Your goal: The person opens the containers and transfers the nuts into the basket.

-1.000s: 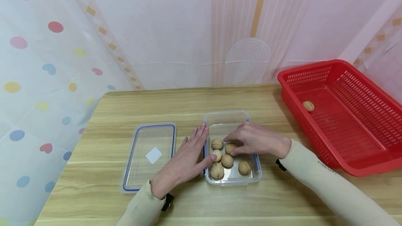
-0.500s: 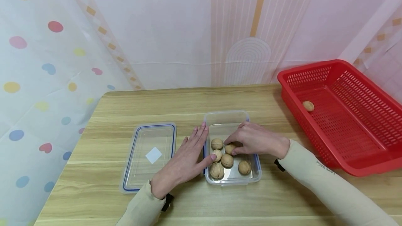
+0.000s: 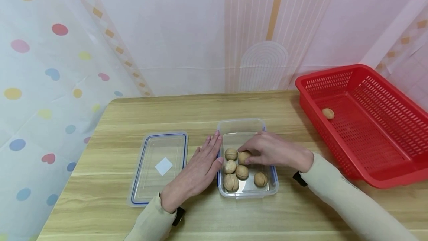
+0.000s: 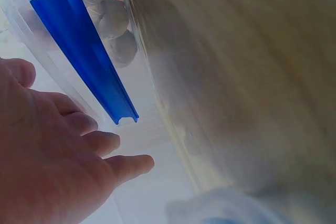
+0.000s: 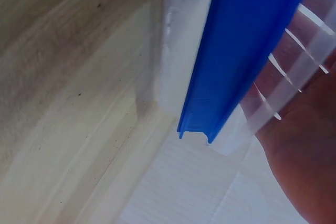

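A clear plastic box with blue side clips stands on the table, with several walnuts inside. My right hand reaches over its right wall and pinches a walnut between thumb and fingers, low among the others. Beside that one lie a pale walnut and a darker walnut; another walnut sits apart near the front right corner. My left hand rests with extended fingers along the box's left side. In the left wrist view a blue clip hangs off the wall near those fingers.
A clear lid with a blue seal and a white square label lies left of the box, partly behind the left hand. At the right stands a red basket with one walnut in it. A patterned cloth hangs behind the table.
My left thumb has lifted off the pale walnut and drawn back to the box's left wall. The right hand's walnut has shifted slightly left, toward its neighbours.
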Demonstrator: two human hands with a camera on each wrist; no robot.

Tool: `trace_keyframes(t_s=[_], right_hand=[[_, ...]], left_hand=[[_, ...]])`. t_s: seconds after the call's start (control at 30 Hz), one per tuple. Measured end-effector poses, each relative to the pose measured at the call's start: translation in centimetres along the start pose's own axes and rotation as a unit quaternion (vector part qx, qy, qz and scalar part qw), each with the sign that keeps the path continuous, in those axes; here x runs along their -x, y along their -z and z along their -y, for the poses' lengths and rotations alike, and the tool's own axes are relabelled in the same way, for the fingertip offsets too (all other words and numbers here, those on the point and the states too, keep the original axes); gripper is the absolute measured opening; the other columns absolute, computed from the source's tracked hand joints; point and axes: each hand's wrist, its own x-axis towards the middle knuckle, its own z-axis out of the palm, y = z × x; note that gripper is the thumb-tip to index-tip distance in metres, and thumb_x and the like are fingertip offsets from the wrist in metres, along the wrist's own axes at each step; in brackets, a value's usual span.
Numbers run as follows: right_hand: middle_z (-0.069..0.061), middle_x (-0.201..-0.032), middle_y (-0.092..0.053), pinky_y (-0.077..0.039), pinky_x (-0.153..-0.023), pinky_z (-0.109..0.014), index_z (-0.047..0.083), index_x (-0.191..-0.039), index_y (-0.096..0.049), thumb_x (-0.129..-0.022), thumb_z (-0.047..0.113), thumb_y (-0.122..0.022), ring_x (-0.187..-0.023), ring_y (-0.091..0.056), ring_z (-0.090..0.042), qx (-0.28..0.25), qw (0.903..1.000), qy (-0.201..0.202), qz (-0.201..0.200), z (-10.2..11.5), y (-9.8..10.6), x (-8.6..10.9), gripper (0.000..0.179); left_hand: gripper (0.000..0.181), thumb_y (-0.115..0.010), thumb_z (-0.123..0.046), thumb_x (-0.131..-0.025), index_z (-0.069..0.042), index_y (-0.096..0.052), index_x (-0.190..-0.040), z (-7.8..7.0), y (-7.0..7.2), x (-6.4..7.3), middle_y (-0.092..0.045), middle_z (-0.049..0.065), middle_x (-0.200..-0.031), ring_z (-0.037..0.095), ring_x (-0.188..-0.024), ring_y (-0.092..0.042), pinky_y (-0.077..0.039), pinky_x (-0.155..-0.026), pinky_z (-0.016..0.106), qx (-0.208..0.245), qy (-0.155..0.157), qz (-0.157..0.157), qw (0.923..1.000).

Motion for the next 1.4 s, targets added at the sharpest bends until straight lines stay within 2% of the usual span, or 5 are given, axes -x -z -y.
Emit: trace_keyframes(t_s=[0.43, 0.6, 0.9, 1.2, 1.4], right_hand=[[-0.004, -0.123, -0.074, -0.057, -0.098, -0.041, 0.005, -0.127, -0.073, -0.096, 0.023, -0.077, -0.114, -0.070, -0.020, -0.058, 0.9959, 0.001, -0.069, 1.5, 0.8, 2.1, 0.036], [-0.004, -0.124, -0.074, -0.058, -0.097, -0.040, 0.006, -0.128, -0.073, -0.097, 0.024, -0.075, -0.115, -0.070, -0.019, -0.057, 0.9944, 0.001, -0.089, 2.1, 0.9, 2.8, 0.037], [-0.001, -0.120, -0.076, -0.060, -0.091, -0.038, 0.009, -0.125, -0.075, -0.087, 0.016, -0.084, -0.109, -0.072, -0.017, -0.051, 0.9861, 0.025, -0.156, 3.0, 1.3, 4.4, 0.039], [-0.001, -0.120, -0.076, -0.050, -0.100, -0.017, 0.009, -0.125, -0.074, -0.098, 0.031, -0.074, -0.108, -0.073, -0.019, -0.032, 0.9715, 0.039, -0.231, 3.4, 2.9, 7.0, 0.036], [0.002, -0.123, -0.074, -0.050, -0.099, -0.015, 0.011, -0.127, -0.074, -0.095, 0.030, -0.077, -0.112, -0.072, -0.015, -0.027, 0.9668, 0.014, -0.254, 3.8, 4.1, 8.8, 0.037]], left_hand=[[0.060, -0.031, -0.032, -0.114, -0.006, -0.011, -0.165, 0.0, 0.0, 0.1, -0.001, 0.004, -0.173, 0.035, -0.158, -0.010, -0.018, -0.123, 0.061, -0.010, -0.006, -0.007, 0.9999], [0.060, -0.033, -0.029, -0.114, -0.003, -0.014, -0.165, 0.0, -0.2, 0.1, -0.003, 0.007, -0.173, 0.037, -0.157, -0.012, -0.020, -0.122, 0.063, -0.010, -0.010, -0.016, 0.9998], [0.060, -0.033, -0.030, -0.114, -0.003, -0.013, -0.164, 0.0, -0.3, 0.0, -0.003, 0.007, -0.172, 0.035, -0.158, -0.011, -0.019, -0.123, 0.061, -0.015, -0.008, -0.015, 0.9997], [0.060, -0.034, -0.029, -0.114, -0.002, -0.014, -0.164, 0.0, -0.3, -0.1, -0.002, 0.007, -0.172, 0.036, -0.158, -0.012, -0.020, -0.123, 0.061, -0.013, -0.010, -0.017, 0.9997], [0.060, -0.034, -0.028, -0.114, -0.001, -0.015, -0.164, 0.0, -0.3, -0.1, -0.003, 0.008, -0.172, 0.037, -0.157, -0.012, -0.020, -0.122, 0.062, -0.012, -0.014, -0.018, 0.9997]])
